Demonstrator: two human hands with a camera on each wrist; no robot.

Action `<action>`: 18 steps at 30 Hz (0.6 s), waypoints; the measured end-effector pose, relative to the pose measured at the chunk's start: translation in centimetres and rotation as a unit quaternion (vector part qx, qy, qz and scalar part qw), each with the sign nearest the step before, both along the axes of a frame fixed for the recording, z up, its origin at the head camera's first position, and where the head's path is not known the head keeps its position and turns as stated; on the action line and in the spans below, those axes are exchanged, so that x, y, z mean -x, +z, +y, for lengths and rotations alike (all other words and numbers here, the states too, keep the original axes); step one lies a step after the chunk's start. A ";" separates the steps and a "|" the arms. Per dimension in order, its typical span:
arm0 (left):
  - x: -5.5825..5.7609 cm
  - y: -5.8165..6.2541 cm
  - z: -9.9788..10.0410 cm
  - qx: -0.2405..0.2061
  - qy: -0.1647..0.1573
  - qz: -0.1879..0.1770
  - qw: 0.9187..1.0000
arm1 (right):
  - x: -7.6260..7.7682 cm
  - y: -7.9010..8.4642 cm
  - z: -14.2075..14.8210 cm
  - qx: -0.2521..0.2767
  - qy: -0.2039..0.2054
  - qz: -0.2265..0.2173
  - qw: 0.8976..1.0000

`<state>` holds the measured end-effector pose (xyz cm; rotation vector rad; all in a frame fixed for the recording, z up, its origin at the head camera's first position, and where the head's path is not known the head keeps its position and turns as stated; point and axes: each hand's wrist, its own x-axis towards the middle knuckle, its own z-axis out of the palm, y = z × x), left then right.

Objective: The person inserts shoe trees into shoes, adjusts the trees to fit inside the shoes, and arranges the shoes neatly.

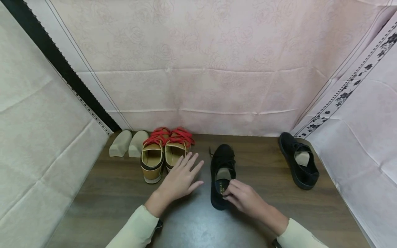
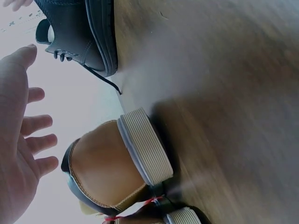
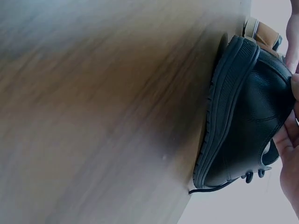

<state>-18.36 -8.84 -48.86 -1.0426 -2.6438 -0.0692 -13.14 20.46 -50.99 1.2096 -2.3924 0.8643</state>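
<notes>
A black lace-up shoe (image 1: 222,156) stands on the floor in front of me, toe pointing away. Its right rim near the heel is pinched by my right hand (image 1: 243,198); in the right wrist view the thumb lies outside the black leather (image 3: 252,116) and fingers reach behind the rim. A pale grey piece shows in the shoe's opening. My left hand (image 1: 180,181) hovers with fingers spread, holding nothing, between that shoe and a pair of tan shoes (image 1: 152,174) with red laces. In the left wrist view a tan heel (image 2: 105,163) sits beyond the fingers.
Two pale shoe inserts (image 1: 121,144) stand left of the tan pair. Another black shoe (image 1: 289,162), with a pale piece inside, stands by the right wall. White patterned cloth (image 1: 198,86) hangs behind and at both sides of the wood-look floor (image 1: 266,165).
</notes>
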 end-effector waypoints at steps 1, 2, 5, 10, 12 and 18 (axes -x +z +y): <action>0.0 0.0 0.1 -0.001 -0.002 0.001 1.000 | 0.0 0.0 0.2 0.001 -0.003 0.000 1.000; 0.0 0.0 0.2 -0.003 -0.004 0.000 1.000 | -0.1 0.0 0.5 0.001 -0.006 0.000 1.000; 0.0 0.1 0.5 -0.005 -0.006 -0.004 1.000 | -0.2 0.1 1.1 0.001 -0.018 -0.006 1.000; 0.0 0.2 0.9 0.003 -0.002 -0.012 1.000 | -0.1 0.2 2.2 0.002 -0.032 -0.003 0.999; 0.0 0.2 1.1 0.007 -0.002 -0.009 1.000 | -0.1 0.3 2.6 0.002 -0.036 0.002 0.999; 0.2 0.3 2.2 0.006 -0.006 0.001 1.000 | -0.1 0.4 4.0 -0.007 -0.049 -0.001 0.999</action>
